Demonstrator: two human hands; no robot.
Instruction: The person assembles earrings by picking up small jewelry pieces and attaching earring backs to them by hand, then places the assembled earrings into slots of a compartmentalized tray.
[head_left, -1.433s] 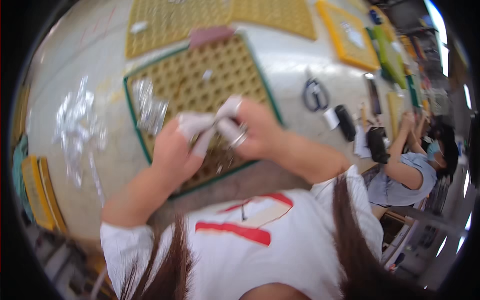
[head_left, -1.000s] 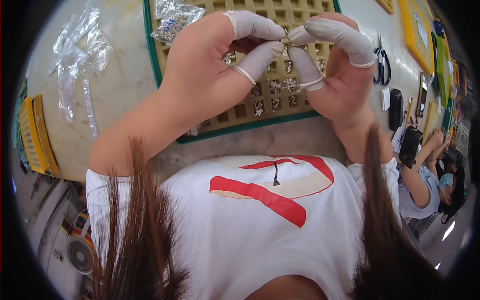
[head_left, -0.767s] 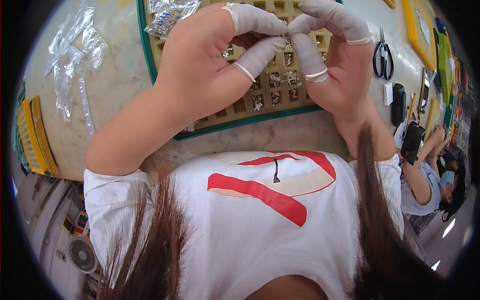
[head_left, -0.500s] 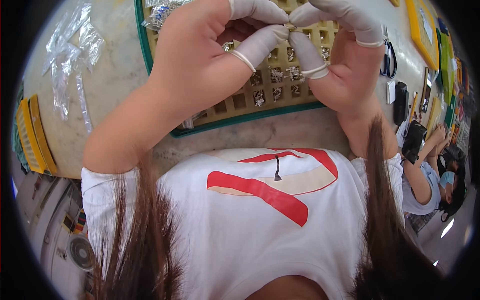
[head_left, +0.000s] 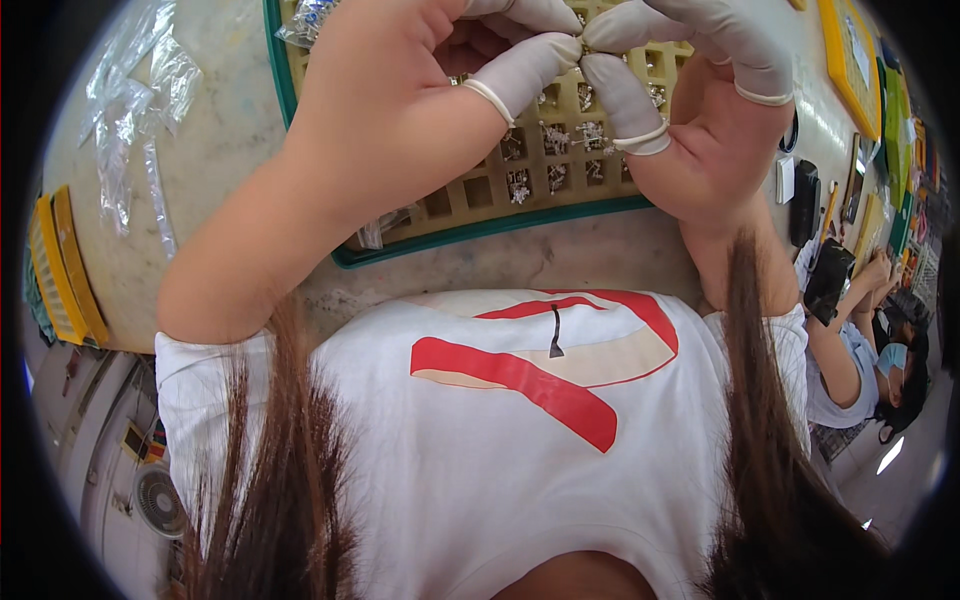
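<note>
My left hand (head_left: 410,100) and my right hand (head_left: 710,110) meet at the fingertips above a beige tray with many square compartments and a green rim (head_left: 500,222). White finger cots cover the thumbs and fingers in sight. Both hands pinch at a tiny shiny metal piece (head_left: 582,50), mostly hidden between the tips, so its kind is unclear. Below the hands, several compartments hold small silvery pins or studs (head_left: 555,138) with pale heads. One clear bag with small parts (head_left: 305,25) lies at the tray's upper left, partly behind my left arm.
Clear plastic bags (head_left: 125,110) lie on the stone-like tabletop at left. Yellow trays (head_left: 65,270) stand at the left edge. On the right are a black case (head_left: 804,212), a white block (head_left: 785,180) and a yellow frame (head_left: 850,70). A masked co-worker (head_left: 850,365) sits at far right.
My hands stay together at the fingertips. My right hand has shifted slightly right and now covers most of the scissors beside the tray. The view has moved a little.
</note>
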